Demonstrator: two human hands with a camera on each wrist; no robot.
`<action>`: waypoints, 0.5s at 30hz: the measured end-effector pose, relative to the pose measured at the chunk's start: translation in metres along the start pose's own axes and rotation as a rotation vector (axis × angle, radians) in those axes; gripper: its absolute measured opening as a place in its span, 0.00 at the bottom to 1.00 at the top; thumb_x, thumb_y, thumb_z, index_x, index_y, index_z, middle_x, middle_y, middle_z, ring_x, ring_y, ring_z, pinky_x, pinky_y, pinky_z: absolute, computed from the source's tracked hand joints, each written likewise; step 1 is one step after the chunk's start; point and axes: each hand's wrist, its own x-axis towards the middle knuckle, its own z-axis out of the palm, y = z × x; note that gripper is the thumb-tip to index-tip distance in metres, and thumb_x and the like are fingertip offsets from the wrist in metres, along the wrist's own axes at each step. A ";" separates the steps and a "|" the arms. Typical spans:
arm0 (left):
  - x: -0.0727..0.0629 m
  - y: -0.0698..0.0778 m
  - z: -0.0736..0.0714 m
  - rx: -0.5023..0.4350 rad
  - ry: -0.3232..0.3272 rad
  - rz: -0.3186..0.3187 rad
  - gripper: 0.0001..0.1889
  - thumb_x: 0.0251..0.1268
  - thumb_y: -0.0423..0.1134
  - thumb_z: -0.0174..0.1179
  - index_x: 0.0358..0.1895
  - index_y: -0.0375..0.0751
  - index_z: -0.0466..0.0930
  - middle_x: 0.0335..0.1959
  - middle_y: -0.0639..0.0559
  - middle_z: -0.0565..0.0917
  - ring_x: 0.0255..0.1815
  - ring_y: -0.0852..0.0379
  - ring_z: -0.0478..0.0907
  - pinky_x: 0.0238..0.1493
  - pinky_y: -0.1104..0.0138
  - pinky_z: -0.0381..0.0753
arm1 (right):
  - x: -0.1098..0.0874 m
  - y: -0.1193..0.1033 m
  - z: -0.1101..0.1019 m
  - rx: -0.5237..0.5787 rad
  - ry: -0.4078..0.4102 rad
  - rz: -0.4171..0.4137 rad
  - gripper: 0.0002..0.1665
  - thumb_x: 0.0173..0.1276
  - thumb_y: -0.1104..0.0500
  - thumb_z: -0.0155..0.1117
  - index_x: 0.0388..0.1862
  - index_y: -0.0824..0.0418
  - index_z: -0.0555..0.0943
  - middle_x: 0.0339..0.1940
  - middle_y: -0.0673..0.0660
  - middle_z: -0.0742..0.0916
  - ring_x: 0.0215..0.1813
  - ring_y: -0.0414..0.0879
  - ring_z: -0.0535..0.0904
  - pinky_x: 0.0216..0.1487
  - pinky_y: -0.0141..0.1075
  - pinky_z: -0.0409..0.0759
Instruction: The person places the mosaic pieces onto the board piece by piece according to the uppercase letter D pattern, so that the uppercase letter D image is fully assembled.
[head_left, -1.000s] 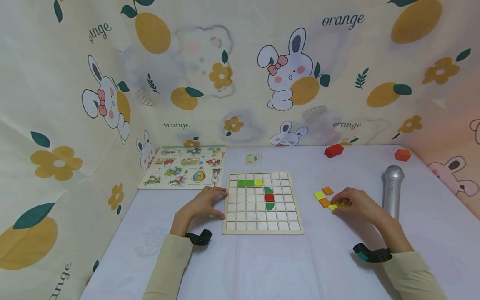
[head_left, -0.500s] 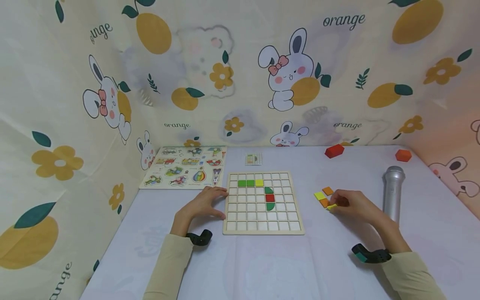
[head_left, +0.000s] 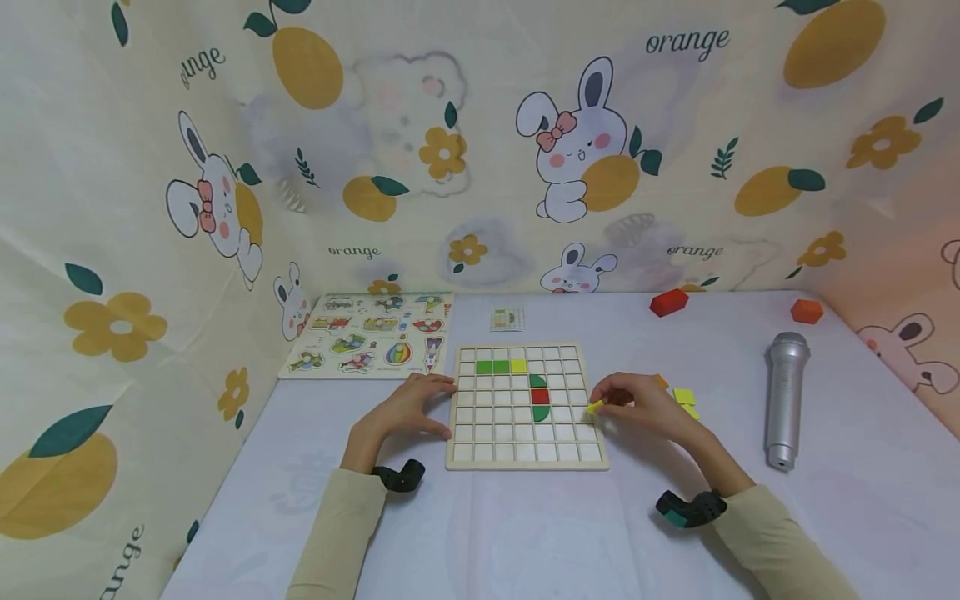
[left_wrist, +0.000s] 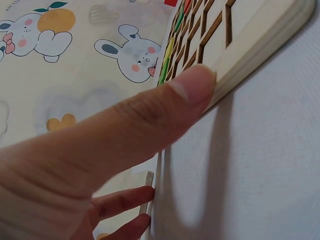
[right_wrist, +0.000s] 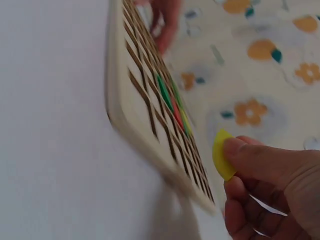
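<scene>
Head view shows a yellow piece (head_left: 595, 407) pinched by the right hand (head_left: 645, 404) at the right edge of the board (head_left: 504, 432) (a carry, apparently), left wrist the left hand (left_wrist: 105, 142) spread against its left edge, and right wrist the same piece, likely needing alignment above the board next.

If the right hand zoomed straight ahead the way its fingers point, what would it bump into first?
Probably the grid board: the right hand points toward its right edge, pinching a yellow piece. It might skim over the top instead, since its height is hard to judge.
</scene>
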 end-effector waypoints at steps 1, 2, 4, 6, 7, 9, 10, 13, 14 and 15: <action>0.000 0.000 0.000 0.000 0.001 0.002 0.38 0.39 0.48 0.75 0.59 0.41 0.73 0.65 0.48 0.69 0.66 0.47 0.60 0.68 0.54 0.59 | 0.003 -0.003 0.005 0.007 -0.010 -0.008 0.09 0.57 0.63 0.69 0.37 0.56 0.81 0.32 0.48 0.82 0.35 0.42 0.75 0.37 0.26 0.78; 0.000 0.000 0.000 0.002 -0.001 0.002 0.38 0.40 0.48 0.75 0.60 0.41 0.73 0.65 0.49 0.69 0.67 0.47 0.60 0.68 0.55 0.58 | 0.007 -0.006 0.010 0.013 -0.018 -0.016 0.08 0.58 0.63 0.69 0.37 0.56 0.81 0.33 0.48 0.82 0.35 0.42 0.75 0.37 0.26 0.78; 0.000 -0.001 0.000 0.003 -0.002 0.002 0.38 0.40 0.48 0.75 0.60 0.41 0.73 0.65 0.49 0.69 0.67 0.48 0.60 0.68 0.55 0.59 | 0.013 -0.012 0.022 0.021 -0.032 -0.037 0.08 0.59 0.61 0.68 0.38 0.56 0.81 0.33 0.48 0.82 0.35 0.42 0.75 0.38 0.26 0.78; 0.000 -0.002 0.001 0.005 0.001 0.003 0.38 0.40 0.48 0.75 0.60 0.41 0.73 0.65 0.49 0.69 0.66 0.48 0.60 0.68 0.55 0.59 | 0.019 -0.018 0.033 0.030 -0.044 -0.068 0.08 0.59 0.61 0.68 0.38 0.56 0.82 0.33 0.48 0.82 0.35 0.41 0.75 0.37 0.26 0.78; 0.000 -0.002 0.001 0.004 0.001 0.002 0.38 0.40 0.49 0.75 0.60 0.42 0.73 0.65 0.49 0.69 0.66 0.48 0.60 0.68 0.55 0.59 | 0.022 -0.020 0.039 0.028 -0.047 -0.092 0.07 0.59 0.61 0.68 0.38 0.57 0.82 0.33 0.48 0.83 0.34 0.41 0.75 0.37 0.26 0.78; 0.000 -0.002 0.001 -0.001 0.000 -0.004 0.38 0.40 0.49 0.75 0.60 0.42 0.73 0.65 0.49 0.69 0.66 0.48 0.60 0.68 0.55 0.59 | 0.026 -0.025 0.049 0.027 -0.052 -0.132 0.07 0.59 0.62 0.68 0.37 0.57 0.82 0.32 0.47 0.83 0.34 0.40 0.75 0.35 0.27 0.78; 0.000 -0.003 0.001 -0.002 0.001 -0.004 0.38 0.40 0.49 0.75 0.60 0.42 0.73 0.65 0.49 0.69 0.66 0.48 0.60 0.68 0.55 0.59 | 0.028 -0.027 0.053 0.031 -0.057 -0.147 0.08 0.59 0.62 0.68 0.38 0.58 0.82 0.32 0.47 0.83 0.33 0.40 0.75 0.35 0.27 0.78; 0.001 -0.003 0.002 -0.003 0.002 -0.006 0.39 0.39 0.49 0.75 0.60 0.43 0.73 0.65 0.50 0.69 0.66 0.48 0.60 0.68 0.55 0.59 | 0.033 -0.034 0.066 0.051 -0.053 -0.167 0.08 0.57 0.64 0.69 0.36 0.58 0.81 0.31 0.46 0.82 0.33 0.39 0.75 0.34 0.28 0.78; 0.001 -0.003 0.002 -0.001 0.003 -0.005 0.39 0.39 0.49 0.75 0.60 0.43 0.73 0.65 0.50 0.69 0.66 0.48 0.60 0.68 0.55 0.59 | 0.034 -0.036 0.070 0.058 -0.055 -0.164 0.08 0.57 0.64 0.69 0.36 0.58 0.81 0.31 0.46 0.82 0.32 0.39 0.75 0.34 0.28 0.78; 0.001 -0.003 0.002 0.001 0.004 -0.002 0.39 0.39 0.49 0.75 0.60 0.43 0.73 0.65 0.49 0.69 0.66 0.48 0.60 0.68 0.55 0.59 | 0.035 -0.037 0.073 0.062 -0.057 -0.156 0.08 0.57 0.64 0.69 0.35 0.57 0.81 0.30 0.46 0.82 0.32 0.39 0.75 0.33 0.28 0.78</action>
